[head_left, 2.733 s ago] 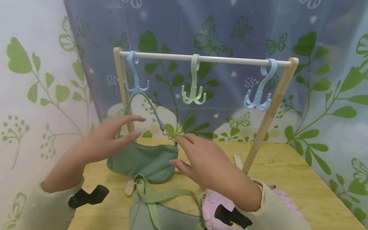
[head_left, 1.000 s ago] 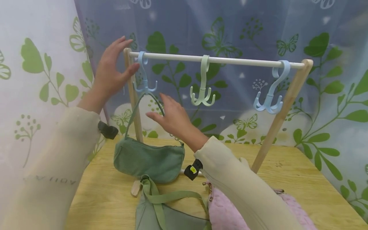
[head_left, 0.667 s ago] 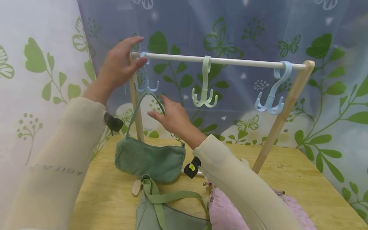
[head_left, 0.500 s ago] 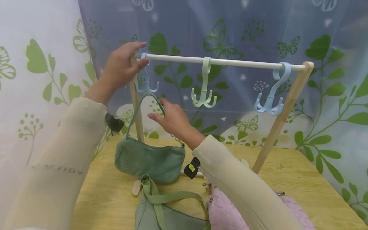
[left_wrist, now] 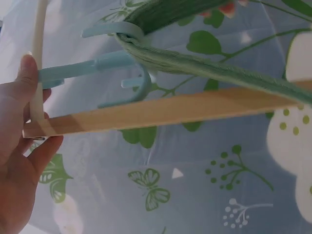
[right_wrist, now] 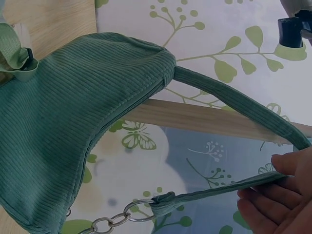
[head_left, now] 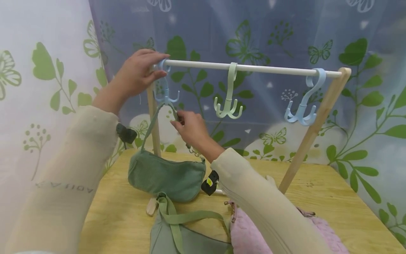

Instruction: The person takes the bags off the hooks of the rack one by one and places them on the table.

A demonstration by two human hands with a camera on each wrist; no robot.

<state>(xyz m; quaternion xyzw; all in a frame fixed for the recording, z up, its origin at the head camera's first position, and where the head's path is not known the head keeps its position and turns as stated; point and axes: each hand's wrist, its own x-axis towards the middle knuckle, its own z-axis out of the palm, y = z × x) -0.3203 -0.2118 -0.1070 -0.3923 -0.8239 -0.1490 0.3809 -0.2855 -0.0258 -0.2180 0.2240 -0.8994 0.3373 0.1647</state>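
Observation:
A green corduroy shoulder bag [head_left: 166,176] hangs by its strap [head_left: 151,127] from the left blue hook [head_left: 166,95]. My left hand [head_left: 136,72] grips the top left corner of the wooden rack, thumb and fingers around the end of its white rod [left_wrist: 39,63]. Beside that thumb sits the hook's curved top. With thumb and fingers my right hand [head_left: 193,128] pinches the strap on its right side, below the hook. In the right wrist view, the strap's lower end joins a silver chain [right_wrist: 114,220].
A light green hook [head_left: 228,102] and another blue hook [head_left: 301,109] hang farther right on the rod. A grey-green bag with a green strap [head_left: 190,215] and a pink quilted bag [head_left: 247,233] lie in front on the wooden table [head_left: 108,218].
My left hand has risen from beside the bag to the rack's corner and closed on it. My right hand has moved up from the bag's right end and now pinches the strap.

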